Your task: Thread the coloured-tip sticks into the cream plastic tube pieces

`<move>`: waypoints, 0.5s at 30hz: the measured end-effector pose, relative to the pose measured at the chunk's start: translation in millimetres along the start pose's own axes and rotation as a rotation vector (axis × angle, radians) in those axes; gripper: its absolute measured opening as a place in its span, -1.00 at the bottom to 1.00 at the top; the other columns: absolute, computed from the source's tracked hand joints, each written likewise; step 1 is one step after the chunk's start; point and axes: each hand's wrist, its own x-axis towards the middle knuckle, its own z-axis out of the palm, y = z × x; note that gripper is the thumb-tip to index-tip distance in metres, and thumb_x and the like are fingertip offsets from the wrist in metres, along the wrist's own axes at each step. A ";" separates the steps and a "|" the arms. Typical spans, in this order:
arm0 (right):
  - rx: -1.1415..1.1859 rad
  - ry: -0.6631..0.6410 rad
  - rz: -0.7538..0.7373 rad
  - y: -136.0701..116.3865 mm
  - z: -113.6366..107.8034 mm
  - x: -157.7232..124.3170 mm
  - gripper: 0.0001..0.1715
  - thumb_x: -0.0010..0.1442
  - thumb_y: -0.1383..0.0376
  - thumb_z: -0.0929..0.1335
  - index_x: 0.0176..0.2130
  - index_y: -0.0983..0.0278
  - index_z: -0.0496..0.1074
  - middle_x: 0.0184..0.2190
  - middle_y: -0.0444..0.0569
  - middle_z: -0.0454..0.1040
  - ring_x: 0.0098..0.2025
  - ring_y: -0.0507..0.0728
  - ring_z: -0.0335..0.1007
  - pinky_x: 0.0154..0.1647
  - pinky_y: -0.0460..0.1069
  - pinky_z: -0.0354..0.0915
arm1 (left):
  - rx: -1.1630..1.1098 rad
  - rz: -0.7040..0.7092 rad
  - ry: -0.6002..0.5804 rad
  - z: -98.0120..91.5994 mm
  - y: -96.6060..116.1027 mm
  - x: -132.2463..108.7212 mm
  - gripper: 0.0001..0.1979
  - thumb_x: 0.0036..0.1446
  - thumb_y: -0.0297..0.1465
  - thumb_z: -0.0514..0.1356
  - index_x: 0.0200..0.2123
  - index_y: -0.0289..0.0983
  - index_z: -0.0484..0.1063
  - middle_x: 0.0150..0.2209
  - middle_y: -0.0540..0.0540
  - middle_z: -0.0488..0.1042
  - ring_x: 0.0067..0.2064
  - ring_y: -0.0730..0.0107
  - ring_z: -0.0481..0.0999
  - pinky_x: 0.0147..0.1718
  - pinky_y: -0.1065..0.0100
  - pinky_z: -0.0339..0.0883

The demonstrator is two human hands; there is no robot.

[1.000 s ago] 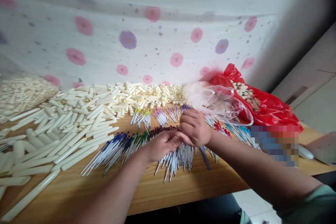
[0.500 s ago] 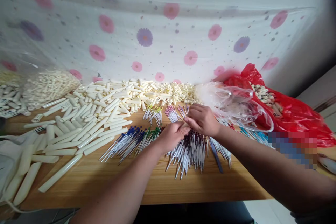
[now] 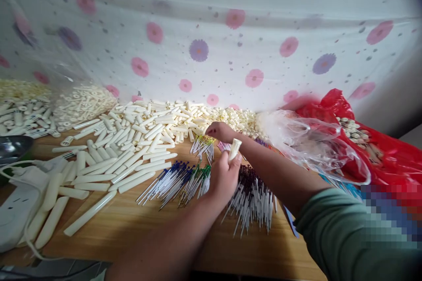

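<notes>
My left hand point(image 3: 223, 176) is closed around a short cream plastic pen piece point(image 3: 234, 148), which sticks up from its fingers above the refills. My right hand point(image 3: 219, 131) reaches across it to the far side of the table, its fingers pinched at the edge of a heap of small cream parts point(image 3: 231, 118); what they hold, if anything, I cannot make out. Under the hands lie fans of thin pen refills with dark purple point(image 3: 253, 193), blue point(image 3: 171, 180) and green point(image 3: 198, 175) tips. A bundle with yellow-green tips point(image 3: 202, 144) lies right below my right hand.
Long cream pen barrels point(image 3: 108, 171) are spread over the left of the wooden table point(image 3: 132, 228). A clear plastic bag point(image 3: 306, 145) and a red bag point(image 3: 379, 149) of small parts sit at the right. A white power strip point(image 3: 16, 210) lies at the left edge. A flowered sheet point(image 3: 198, 48) hangs behind.
The hands have parted: my right hand moved away to the far heap of small cream parts, and my left hand now holds a cream piece upright. The view shifted right.
</notes>
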 end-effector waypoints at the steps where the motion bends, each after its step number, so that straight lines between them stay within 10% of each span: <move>1: -0.035 -0.016 -0.002 6.0 7.9 7.9 -0.81 0.11 0.44 0.33 -0.28 0.29 0.53 -0.28 0.00 0.50 -0.28 0.04 0.38 -0.33 -0.09 0.22 | -0.002 0.007 -0.021 1.0 0.2 -1.5 -0.70 0.17 -0.14 0.00 -0.43 -0.25 0.25 -0.54 0.01 0.29 -0.48 0.41 0.27 -0.48 0.41 0.10; 9: -0.195 -0.082 -0.045 27.1 42.8 30.5 -0.79 0.02 0.51 0.35 -0.37 0.27 0.55 -0.21 0.06 0.46 -0.12 0.18 0.30 -0.30 -0.03 0.18 | -0.032 0.025 -0.077 0.2 3.4 -4.4 -0.74 0.14 -0.18 0.04 -0.47 -0.23 0.20 -0.55 0.03 0.29 -0.49 0.42 0.26 -0.47 0.41 0.10; 15: -0.155 -0.050 -0.040 14.2 21.9 19.9 -0.85 0.05 0.48 0.34 -0.43 0.31 0.50 -0.26 0.07 0.47 -0.15 0.16 0.31 -0.32 -0.05 0.18 | -0.084 0.045 -0.002 1.5 -1.7 -1.6 -0.82 0.10 -0.27 0.11 -0.44 -0.26 0.31 -0.56 0.04 0.30 -0.50 0.46 0.26 -0.47 0.43 0.11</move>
